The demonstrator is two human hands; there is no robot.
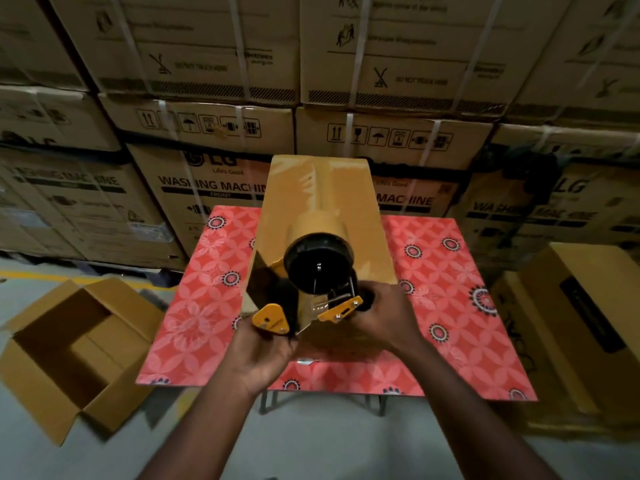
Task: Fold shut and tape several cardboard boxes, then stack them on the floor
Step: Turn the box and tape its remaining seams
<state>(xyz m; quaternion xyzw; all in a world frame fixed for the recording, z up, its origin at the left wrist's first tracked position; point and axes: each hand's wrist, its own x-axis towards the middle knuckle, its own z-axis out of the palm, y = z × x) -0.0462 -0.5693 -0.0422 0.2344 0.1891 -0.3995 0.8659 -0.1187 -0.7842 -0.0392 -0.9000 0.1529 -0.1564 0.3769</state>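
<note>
Gripping dispenser point(320, 268): right hand point(384, 318) clamped on handle point(366, 301), left hand point(263, 351) curled round nose point(270, 318); unheld box point(369, 244) could slide, skewing tape point(320, 199)

My left arm: bare, comes in at the bottom edge and slants up and to the right. My left hand point(259, 353): back toward me, fingers curled round the near yellow end of the dispenser point(317, 268). My right arm: bare, comes in from the lower right and slants up and to the left. My right hand point(386, 317): back toward me, fingers wrapped round the dispenser's handle, fingertips hidden. Hands near each other, not touching.
</note>
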